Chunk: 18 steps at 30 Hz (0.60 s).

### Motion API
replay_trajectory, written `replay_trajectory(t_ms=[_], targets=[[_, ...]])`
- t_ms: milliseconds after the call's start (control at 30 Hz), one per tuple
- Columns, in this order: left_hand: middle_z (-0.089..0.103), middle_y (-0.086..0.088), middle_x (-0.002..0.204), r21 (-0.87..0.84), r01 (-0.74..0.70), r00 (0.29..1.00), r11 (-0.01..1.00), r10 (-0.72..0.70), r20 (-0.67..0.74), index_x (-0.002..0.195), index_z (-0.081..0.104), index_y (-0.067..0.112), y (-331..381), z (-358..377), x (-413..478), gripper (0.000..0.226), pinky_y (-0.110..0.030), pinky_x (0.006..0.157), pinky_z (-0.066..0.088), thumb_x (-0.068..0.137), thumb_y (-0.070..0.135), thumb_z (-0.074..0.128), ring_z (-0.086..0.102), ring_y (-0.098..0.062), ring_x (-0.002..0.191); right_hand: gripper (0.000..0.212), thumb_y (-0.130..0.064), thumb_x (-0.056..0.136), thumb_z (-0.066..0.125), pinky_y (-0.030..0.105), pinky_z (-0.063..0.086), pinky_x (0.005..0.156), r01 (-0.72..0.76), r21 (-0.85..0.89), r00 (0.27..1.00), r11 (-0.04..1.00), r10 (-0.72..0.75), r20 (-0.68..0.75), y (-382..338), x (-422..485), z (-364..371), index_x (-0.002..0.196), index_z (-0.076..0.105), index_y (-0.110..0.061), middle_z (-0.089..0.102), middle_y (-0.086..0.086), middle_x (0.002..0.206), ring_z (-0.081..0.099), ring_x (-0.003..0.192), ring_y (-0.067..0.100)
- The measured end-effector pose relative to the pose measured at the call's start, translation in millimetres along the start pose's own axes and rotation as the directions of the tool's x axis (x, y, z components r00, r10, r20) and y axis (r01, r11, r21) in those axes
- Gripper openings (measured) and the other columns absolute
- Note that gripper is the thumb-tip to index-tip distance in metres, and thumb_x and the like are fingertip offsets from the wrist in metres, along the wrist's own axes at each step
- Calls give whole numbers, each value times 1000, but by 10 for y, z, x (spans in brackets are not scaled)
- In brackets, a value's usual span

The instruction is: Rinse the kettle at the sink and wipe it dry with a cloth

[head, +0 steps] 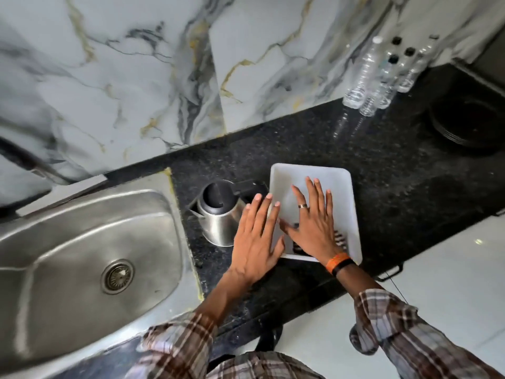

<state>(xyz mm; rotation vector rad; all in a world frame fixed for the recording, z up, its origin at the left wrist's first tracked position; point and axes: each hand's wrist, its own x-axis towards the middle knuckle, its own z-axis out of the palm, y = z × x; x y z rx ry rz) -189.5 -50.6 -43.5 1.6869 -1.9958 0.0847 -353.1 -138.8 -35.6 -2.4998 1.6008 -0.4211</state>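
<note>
Both hands, left hand [255,239] and right hand [314,222], lay flat, fingers spread, gripping nothing; kettle [218,217] waited beside the sink [82,242], probably for rinsing.

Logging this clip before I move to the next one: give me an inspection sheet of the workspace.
Surface: black speckled counter, steel sink at its left end, dry.
Job's things: steel kettle upright on the counter beside the sink, lid shut; no cloth seen.
Clutter: white tray, clear bottles by the wall, stack of dark plates.
Grippers: left hand and right hand open, fingers spread, over the tray's near edge, holding nothing.
Cables: thin dark cord hanging off the counter's front edge.
Surroundings: marble-pattern wall, pale floor.
</note>
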Motion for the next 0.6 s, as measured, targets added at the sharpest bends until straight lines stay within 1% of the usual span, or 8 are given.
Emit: replay_trajectory(t_ms=[100, 200, 300, 333, 433, 467, 533, 600], targets=[[22, -14, 172, 10, 146, 978, 989, -143, -152, 163, 25, 11, -330, -302, -106, 78, -50, 133, 10, 99, 42, 57, 9, -33, 164, 88, -67, 88, 52, 57, 18, 127, 99, 136, 995, 986, -95, -34, -385, 304, -31, 159, 24, -24, 14, 14, 170, 8, 159, 30], [21, -18, 171, -3, 293, 943, 956, -289, -167, 162, 23, 9, -668, -512, -216, 88, -48, 133, 9, 94, 45, 66, 6, -35, 164, 84, -57, 90, 59, 53, 21, 127, 171, 238, 985, 956, -168, -34, -662, 498, -26, 159, 23, -27, 14, 12, 170, 11, 159, 30], [18, -18, 172, -74, 386, 915, 919, -392, -98, 162, 23, 6, -894, -582, -284, 94, -46, 132, 16, 92, 49, 71, 12, -36, 163, 76, -53, 91, 50, 48, 27, 125, 164, 333, 983, 928, -181, 22, -806, 573, -5, 158, 24, -29, 21, 11, 168, 18, 156, 27], [17, -16, 172, -107, 422, 900, 900, -430, -68, 162, 21, 7, -943, -576, -296, 97, -44, 131, 20, 91, 52, 71, 14, -33, 162, 74, -53, 90, 45, 47, 30, 124, 150, 381, 982, 912, -181, 46, -837, 579, 10, 158, 25, -30, 25, 10, 166, 21, 155, 25], [12, 0, 175, -287, 559, 825, 778, -557, 96, 165, 5, 24, -997, -564, -308, 109, -33, 126, 27, 87, 63, 69, 14, -8, 158, 67, -47, 91, 44, 47, 37, 121, 115, 465, 982, 878, -170, 77, -868, 569, 32, 154, 34, -28, 36, 8, 157, 33, 147, 24], [13, 5, 175, -333, 578, 812, 745, -566, 141, 165, 2, 28, -994, -543, -303, 110, -33, 126, 30, 87, 64, 69, 16, -4, 156, 64, -43, 91, 46, 48, 38, 119, 126, 461, 983, 879, -173, 61, -850, 575, 42, 152, 38, -26, 38, 8, 154, 37, 144, 25], [13, 4, 175, -352, 577, 813, 737, -561, 159, 166, 4, 25, -994, -497, -308, 108, -40, 128, 31, 89, 62, 69, 19, -11, 159, 61, -39, 91, 47, 49, 36, 119, 170, 408, 982, 897, -190, 8, -872, 580, 33, 149, 44, -22, 41, 9, 153, 41, 142, 28], [13, -2, 175, -271, 546, 834, 793, -544, 91, 166, 9, 15, -960, -527, -278, 107, -47, 129, 27, 90, 63, 67, 16, -19, 162, 63, -39, 89, 47, 53, 30, 121, 270, 327, 963, 906, -262, -70, -968, 599, -34, 148, 47, -18, 40, 12, 156, 39, 145, 32]])
